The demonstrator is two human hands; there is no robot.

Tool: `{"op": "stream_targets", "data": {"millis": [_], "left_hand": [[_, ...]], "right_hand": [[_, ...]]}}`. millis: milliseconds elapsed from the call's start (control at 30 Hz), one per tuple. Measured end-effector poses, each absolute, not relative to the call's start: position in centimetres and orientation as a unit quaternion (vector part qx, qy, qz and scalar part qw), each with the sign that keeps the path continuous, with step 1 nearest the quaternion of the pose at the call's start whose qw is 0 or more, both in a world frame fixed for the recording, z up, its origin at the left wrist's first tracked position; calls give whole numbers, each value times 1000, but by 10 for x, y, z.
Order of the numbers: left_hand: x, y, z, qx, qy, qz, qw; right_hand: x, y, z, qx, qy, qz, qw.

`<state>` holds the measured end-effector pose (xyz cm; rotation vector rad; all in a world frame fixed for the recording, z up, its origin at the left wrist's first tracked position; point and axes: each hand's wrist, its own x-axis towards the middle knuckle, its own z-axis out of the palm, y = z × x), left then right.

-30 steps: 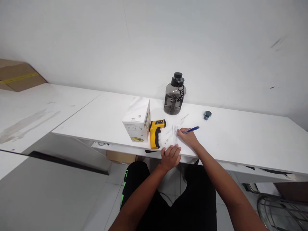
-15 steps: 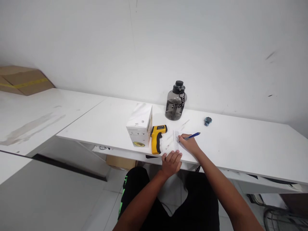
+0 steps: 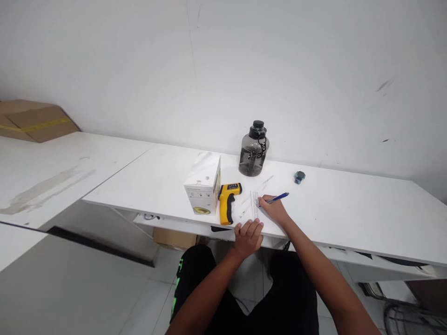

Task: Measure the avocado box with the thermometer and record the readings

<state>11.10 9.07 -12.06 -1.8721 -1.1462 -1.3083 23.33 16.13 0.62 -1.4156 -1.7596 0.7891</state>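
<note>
Under the fingertips of the right hand (image 3: pixel 275 210), a blue ballpoint pen (image 3: pixel 278 197) is pinched with its tip on a small printed paper sheet (image 3: pixel 254 207). Writing is judged to be under way; how much is filled cannot be read. The sheet's near edge is pressed flat by the left hand (image 3: pixel 248 237), fingers together. Just left of those fingers lie a yellow-and-black plastic infrared thermometer (image 3: pixel 227 200) and a white cardboard box (image 3: pixel 203 184); beyond, a smoky translucent water jug (image 3: pixel 253 150).

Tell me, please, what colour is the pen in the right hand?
Blue; the pen shows best in the head view.
</note>
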Motion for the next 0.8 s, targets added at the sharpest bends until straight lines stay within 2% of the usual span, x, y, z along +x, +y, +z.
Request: {"op": "stream_targets", "data": {"millis": [800], "left_hand": [[111, 90, -117, -698, -429, -494, 290]], "right_hand": [[233, 161, 3, -545, -695, 296, 364]]}}
